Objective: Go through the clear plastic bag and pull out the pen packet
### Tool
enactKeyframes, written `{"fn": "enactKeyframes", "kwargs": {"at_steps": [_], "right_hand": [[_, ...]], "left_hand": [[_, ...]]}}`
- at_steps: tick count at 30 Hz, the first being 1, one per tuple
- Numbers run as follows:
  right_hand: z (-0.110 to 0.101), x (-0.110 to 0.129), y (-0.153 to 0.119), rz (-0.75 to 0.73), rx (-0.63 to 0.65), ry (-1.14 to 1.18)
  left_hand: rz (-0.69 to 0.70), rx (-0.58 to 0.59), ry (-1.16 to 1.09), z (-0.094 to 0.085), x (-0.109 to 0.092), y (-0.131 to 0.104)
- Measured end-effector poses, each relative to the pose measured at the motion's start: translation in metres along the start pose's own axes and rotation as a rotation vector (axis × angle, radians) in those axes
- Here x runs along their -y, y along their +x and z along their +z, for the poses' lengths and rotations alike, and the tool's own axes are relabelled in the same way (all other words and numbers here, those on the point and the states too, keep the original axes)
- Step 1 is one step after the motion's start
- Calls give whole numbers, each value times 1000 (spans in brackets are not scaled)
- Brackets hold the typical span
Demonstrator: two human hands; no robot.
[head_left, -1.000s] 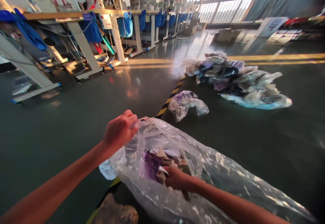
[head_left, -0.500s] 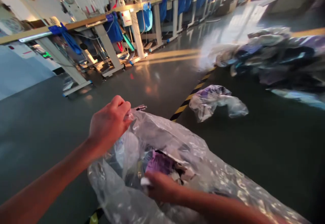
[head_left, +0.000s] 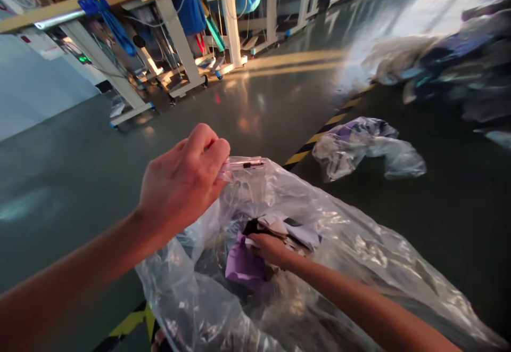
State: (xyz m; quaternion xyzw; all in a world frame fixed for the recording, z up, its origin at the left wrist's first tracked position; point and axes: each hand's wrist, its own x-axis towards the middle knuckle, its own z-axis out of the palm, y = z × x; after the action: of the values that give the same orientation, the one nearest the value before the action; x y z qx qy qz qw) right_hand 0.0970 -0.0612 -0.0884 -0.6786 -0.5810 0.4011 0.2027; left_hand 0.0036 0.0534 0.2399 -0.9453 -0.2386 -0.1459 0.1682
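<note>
left hand (head_left: 181,181) pinching plastic bag (head_left: 359,256) rim; right hand (head_left: 271,248) gripping fabric pieces (head_left: 279,229)

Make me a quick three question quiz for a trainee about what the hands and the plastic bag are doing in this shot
1. True or false: the left hand pinches the rim of the clear plastic bag and holds it up.
2. Where is the right hand? A) on the floor B) inside the bag, on the fabric pieces C) on a sewing table
3. Fill in: a smaller bundle in plastic lies on the floor beside the yellow and black ______.

Key: 1 true. 2 B. 3 floor stripe.
</note>
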Motion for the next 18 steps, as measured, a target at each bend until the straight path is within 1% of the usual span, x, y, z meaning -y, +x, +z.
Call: {"fn": "enactKeyframes", "kwargs": {"at_steps": [3,5,7,10,11,13,14,15,17,18], "right_hand": [[-2,-6,-11,10,22,-79],[-3,-7,-23,-14,38,-137],[2,-5,-39,-88,127,-188],[26,-5,-67,-223,382,-268],[36,-5,-76,-250,472,-297],[58,-8,-94,-267,613,-356],[68,-9,-103,-263,656,-381],[76,-9,-110,-254,671,-403],[85,-6,-122,-234,649,-446],[86,-1,-126,-220,602,-454]], "left_hand": [[7,-8,45,-2,-5,-2],[19,-12,56,-2,-8,-2],[41,-31,75,-3,-11,1],[96,-78,132,-2,-14,3],[112,-89,146,-2,-14,4],[125,-108,141,0,-14,4],[123,-111,124,0,-14,3],[118,-119,101,1,-14,2],[113,-118,59,3,-15,1],[117,-108,49,4,-17,0]]}}
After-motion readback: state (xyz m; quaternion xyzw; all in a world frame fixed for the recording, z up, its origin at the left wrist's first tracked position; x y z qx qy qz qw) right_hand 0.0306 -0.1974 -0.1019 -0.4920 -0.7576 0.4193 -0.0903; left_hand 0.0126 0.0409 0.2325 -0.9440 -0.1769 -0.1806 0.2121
